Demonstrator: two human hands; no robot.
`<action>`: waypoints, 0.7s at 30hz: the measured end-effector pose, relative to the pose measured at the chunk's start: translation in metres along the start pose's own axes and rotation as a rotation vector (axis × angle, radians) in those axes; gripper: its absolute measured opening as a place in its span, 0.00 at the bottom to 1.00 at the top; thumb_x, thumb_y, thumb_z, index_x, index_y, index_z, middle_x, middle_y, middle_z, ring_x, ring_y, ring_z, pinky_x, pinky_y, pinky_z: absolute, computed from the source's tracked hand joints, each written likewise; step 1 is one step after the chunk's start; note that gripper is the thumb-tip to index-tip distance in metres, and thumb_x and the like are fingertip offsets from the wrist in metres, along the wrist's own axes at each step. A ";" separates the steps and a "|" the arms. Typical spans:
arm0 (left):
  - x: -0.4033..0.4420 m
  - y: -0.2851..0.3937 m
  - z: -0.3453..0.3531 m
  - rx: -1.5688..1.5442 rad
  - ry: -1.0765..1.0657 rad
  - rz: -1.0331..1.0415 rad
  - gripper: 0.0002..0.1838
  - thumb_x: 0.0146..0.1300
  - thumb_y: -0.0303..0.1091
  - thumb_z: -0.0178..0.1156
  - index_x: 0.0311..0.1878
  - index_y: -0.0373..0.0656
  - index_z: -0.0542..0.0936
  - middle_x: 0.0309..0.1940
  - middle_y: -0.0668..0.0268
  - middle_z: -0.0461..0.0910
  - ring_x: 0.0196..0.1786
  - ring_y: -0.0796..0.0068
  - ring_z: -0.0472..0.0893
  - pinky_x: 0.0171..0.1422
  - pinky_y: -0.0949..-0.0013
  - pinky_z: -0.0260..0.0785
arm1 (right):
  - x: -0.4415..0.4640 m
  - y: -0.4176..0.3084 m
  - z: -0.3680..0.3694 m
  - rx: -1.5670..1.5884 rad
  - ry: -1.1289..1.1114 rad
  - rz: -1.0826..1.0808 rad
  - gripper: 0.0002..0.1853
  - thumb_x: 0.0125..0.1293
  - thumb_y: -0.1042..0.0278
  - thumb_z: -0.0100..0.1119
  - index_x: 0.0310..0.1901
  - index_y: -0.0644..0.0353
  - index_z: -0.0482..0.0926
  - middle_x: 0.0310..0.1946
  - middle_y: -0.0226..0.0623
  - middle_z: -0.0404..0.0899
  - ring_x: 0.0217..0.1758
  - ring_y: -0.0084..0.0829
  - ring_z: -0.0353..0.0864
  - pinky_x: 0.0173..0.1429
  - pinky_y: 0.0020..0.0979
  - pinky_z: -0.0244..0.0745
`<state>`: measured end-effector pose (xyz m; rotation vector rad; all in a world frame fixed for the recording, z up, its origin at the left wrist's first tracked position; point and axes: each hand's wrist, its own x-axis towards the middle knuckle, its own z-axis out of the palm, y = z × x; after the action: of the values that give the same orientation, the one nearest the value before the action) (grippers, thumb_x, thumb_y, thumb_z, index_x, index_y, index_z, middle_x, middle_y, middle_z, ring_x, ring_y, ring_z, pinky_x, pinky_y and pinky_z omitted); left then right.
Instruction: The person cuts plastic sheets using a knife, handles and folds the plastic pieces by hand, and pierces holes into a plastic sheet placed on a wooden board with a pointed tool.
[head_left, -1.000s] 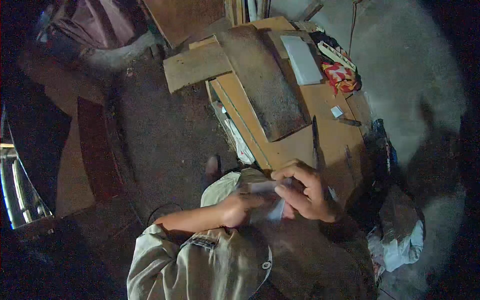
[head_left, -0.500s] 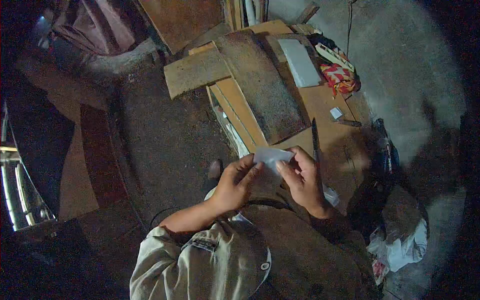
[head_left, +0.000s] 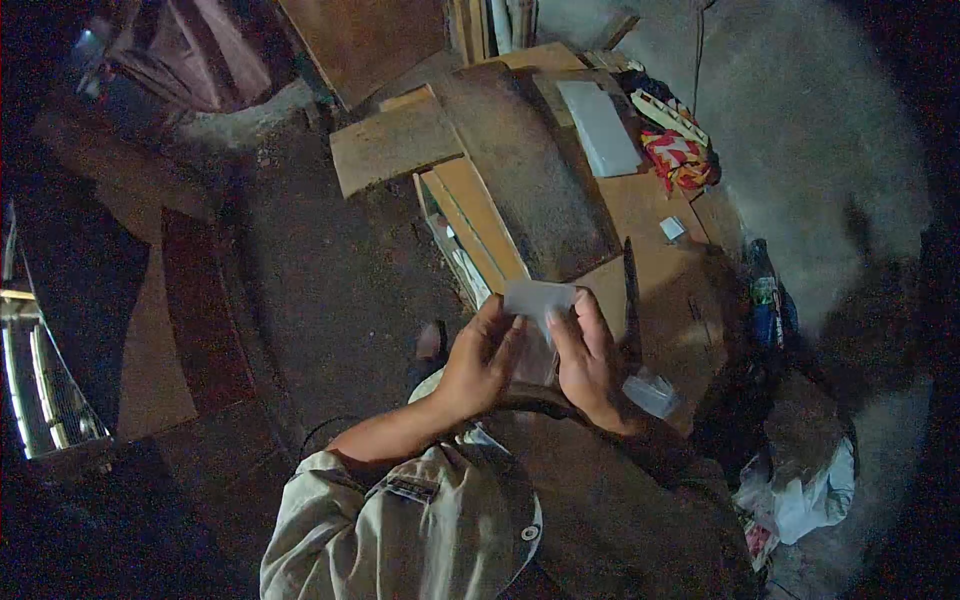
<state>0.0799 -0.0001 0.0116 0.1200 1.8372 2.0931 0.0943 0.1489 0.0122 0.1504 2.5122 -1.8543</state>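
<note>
Both hands grip a small, translucent white sheet (head_left: 540,298) above the near edge of the table. My left hand (head_left: 482,358) pinches its left side, thumb on the near face. On the other side, my right hand (head_left: 588,362) closes on the right edge with its thumb pointing up. The sheet's lower part hangs down between the palms. Whether it is paper or plastic film, I cannot tell. A crumpled clear plastic packet (head_left: 651,395) lies just right of my right hand. Beyond that hand, a dark, narrow blade-like tool (head_left: 629,285) rests on the table.
On the brown table (head_left: 675,285) lie a dark worn board (head_left: 540,175), a stack of white sheets (head_left: 600,128), a small white square (head_left: 672,228) and a red-and-yellow cloth (head_left: 678,160). A bottle (head_left: 764,300) and plastic bags (head_left: 815,495) are at the right.
My right hand has shifted slightly left, closer to my left hand. The sheet now stands flatter towards me, and more of the clear packet beside my right hand shows.
</note>
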 end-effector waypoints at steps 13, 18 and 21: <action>-0.002 -0.010 0.002 0.190 0.041 0.183 0.23 0.68 0.28 0.50 0.64 0.34 0.59 0.49 0.60 0.73 0.51 0.75 0.72 0.54 0.71 0.67 | -0.002 0.009 0.014 0.256 -0.008 0.020 0.21 0.71 0.60 0.43 0.59 0.66 0.62 0.51 0.42 0.68 0.54 0.31 0.66 0.60 0.31 0.60; 0.000 -0.015 0.000 0.066 0.028 -0.044 0.24 0.67 0.27 0.49 0.64 0.35 0.58 0.49 0.58 0.73 0.52 0.73 0.73 0.57 0.70 0.66 | 0.001 0.008 0.014 -0.012 0.032 -0.078 0.21 0.71 0.60 0.43 0.59 0.65 0.63 0.48 0.45 0.72 0.51 0.35 0.71 0.56 0.34 0.64; 0.000 -0.018 0.001 0.160 0.040 0.148 0.22 0.68 0.27 0.48 0.63 0.36 0.59 0.48 0.59 0.74 0.50 0.73 0.73 0.56 0.70 0.67 | -0.001 0.013 0.016 0.151 0.015 -0.037 0.18 0.71 0.62 0.42 0.57 0.64 0.64 0.47 0.41 0.71 0.49 0.30 0.69 0.55 0.30 0.63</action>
<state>0.0834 0.0027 -0.0057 0.2630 2.0766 2.0542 0.0953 0.1371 -0.0052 0.1211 2.3988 -2.0646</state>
